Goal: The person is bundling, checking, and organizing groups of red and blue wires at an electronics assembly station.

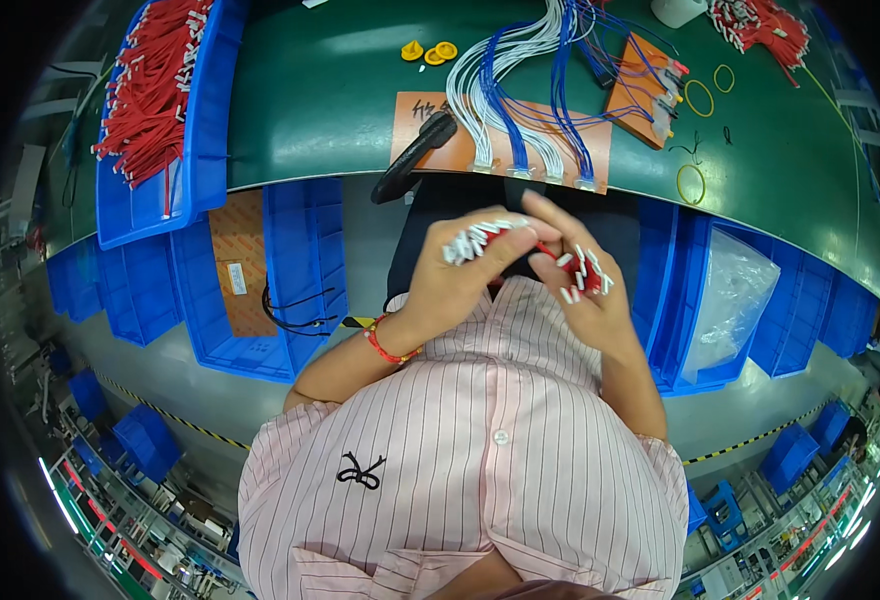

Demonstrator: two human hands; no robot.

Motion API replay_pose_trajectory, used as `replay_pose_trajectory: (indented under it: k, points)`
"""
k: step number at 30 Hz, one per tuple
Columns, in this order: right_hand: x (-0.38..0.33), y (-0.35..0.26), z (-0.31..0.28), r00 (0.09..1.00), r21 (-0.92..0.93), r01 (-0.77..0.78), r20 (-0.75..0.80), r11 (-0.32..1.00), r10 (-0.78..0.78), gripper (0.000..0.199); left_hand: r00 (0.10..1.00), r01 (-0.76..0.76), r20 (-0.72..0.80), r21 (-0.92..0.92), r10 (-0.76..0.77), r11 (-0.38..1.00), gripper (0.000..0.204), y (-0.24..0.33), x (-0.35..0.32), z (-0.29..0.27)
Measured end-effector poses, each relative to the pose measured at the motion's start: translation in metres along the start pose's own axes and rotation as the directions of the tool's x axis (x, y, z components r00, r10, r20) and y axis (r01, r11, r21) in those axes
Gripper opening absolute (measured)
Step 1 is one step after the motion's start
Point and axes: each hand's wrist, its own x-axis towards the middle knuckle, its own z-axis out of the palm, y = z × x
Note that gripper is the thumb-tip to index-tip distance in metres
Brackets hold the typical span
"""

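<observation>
Above the lap, near the body and short of the green bench (pixel 340 90), both hands work one small bundle of red wires (pixel 520 240) with white-tipped ends. The left hand (pixel 460 275) is closed around one end of the bundle, the white tips (pixel 470 240) fanning out past its fingers. The right hand (pixel 575 275) pinches the other end between thumb and fingers, with more white tips (pixel 585 275) sticking out by the knuckles. The hands are touching or nearly so.

On the bench, far left, a blue bin (pixel 195 120) holds a heap of the same red wires (pixel 150 80). Far centre, white and blue harnesses (pixel 520 100) lie over an orange board (pixel 460 150), with a black tool (pixel 415 155) at its left edge. Yellow rings (pixel 700 98) lie to the right, and another red pile (pixel 760 25) sits at the far right corner. Blue bins (pixel 290 280) hang under the bench edge on both sides.

The likely trouble is loose ends: the tips splay unevenly, so a wire could slip from either grip and drop to the lap or into a bin below. Pulling the hands apart too hard might also tangle the strands or miscount them.
</observation>
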Motion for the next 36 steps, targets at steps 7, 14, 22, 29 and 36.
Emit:
replay_pose_trajectory:
  k: [7, 14, 22, 29, 36]
  points:
    - [-0.024, 0.023, -0.067, 0.961, 0.083, -0.274, 0.061, 0.958, 0.269, 0.026, 0.965, -0.196, -0.227, -0.282, 0.133, 0.939, 0.035, -0.005, 0.000, -0.037]
    - [-0.020, 0.039, -0.073, 0.988, 0.719, -0.060, -0.054, 0.692, 0.142, 0.022, 0.975, 0.031, -0.211, -0.184, -0.071, 0.982, 0.030, -0.021, 0.011, -0.032]
    - [-0.008, 0.033, -0.050, 0.994, 0.543, -0.094, 0.091, 0.834, 0.052, 0.016, 0.974, 0.064, -0.203, -0.178, -0.100, 0.982, 0.029, -0.019, 0.017, -0.021]
    - [0.000, 0.015, -0.025, 0.925, 0.248, -0.240, -0.236, 0.939, 0.299, 0.019, 0.964, 0.011, -0.258, -0.211, -0.066, 0.977, 0.028, -0.023, 0.019, -0.016]
    - [0.017, 0.015, -0.020, 0.886, 0.269, -0.163, -0.384, 0.949, 0.260, 0.021, 0.981, 0.071, -0.158, -0.225, -0.109, 0.972, 0.029, -0.019, 0.021, -0.028]
